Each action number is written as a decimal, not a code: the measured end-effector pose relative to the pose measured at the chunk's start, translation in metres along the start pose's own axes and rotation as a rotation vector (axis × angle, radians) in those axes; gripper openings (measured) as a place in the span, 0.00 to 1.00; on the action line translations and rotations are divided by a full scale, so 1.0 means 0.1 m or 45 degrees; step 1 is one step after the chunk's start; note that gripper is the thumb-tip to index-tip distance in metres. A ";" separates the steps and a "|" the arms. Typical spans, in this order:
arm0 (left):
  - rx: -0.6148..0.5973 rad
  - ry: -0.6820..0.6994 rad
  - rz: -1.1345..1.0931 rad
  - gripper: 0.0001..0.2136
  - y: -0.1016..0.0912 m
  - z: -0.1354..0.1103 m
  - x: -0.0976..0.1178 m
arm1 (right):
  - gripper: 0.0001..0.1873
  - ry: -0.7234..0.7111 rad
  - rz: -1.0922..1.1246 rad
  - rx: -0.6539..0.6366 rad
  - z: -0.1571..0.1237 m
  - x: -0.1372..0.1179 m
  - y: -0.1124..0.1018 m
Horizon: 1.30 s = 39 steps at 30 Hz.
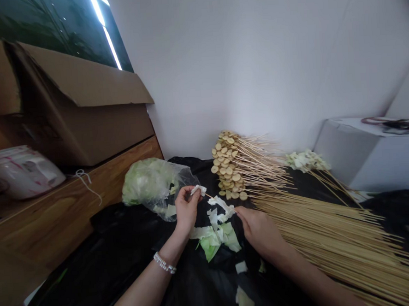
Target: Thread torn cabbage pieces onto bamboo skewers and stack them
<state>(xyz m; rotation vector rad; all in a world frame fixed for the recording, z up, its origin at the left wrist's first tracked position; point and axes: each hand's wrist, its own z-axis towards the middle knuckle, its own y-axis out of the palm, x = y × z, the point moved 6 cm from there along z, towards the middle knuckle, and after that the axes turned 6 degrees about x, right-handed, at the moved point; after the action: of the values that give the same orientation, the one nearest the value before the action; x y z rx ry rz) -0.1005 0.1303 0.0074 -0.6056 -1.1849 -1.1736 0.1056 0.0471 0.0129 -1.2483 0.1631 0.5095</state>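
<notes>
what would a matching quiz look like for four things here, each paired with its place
1 cabbage bag
2 cardboard box
3 threaded skewer
4 cabbage piece

a on the wooden ledge
b pinched in the left hand
c held by the right hand
d just left of the left hand

Pairs: 1-d, 2-a, 3-c, 4-b

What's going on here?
The left hand pinches a folded cabbage piece at the tip of a bamboo skewer that the right hand grips; threaded cabbage already sits on it. Loose leaves lie on the black sheet below, a bag of cabbage to the left, bare skewers and finished skewers to the right.
</notes>
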 end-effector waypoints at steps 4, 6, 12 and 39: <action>-0.042 0.010 0.030 0.11 0.03 -0.03 0.01 | 0.16 0.001 -0.073 -0.010 -0.01 -0.01 0.02; -0.057 0.012 0.048 0.11 0.06 -0.06 0.01 | 0.16 0.007 -0.127 -0.019 -0.01 -0.03 0.02; -0.031 0.039 0.055 0.11 0.06 -0.10 0.06 | 0.15 0.017 -0.162 -0.036 -0.03 -0.07 -0.01; -0.093 -0.119 -0.038 0.17 0.08 -0.06 -0.07 | 0.19 -0.082 0.151 0.047 0.02 -0.04 -0.02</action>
<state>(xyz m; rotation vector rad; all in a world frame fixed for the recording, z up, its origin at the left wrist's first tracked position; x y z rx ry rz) -0.0900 0.1307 0.0006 -0.7063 -1.2376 -1.2295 0.1029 0.0475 0.0169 -1.1895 0.1917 0.6459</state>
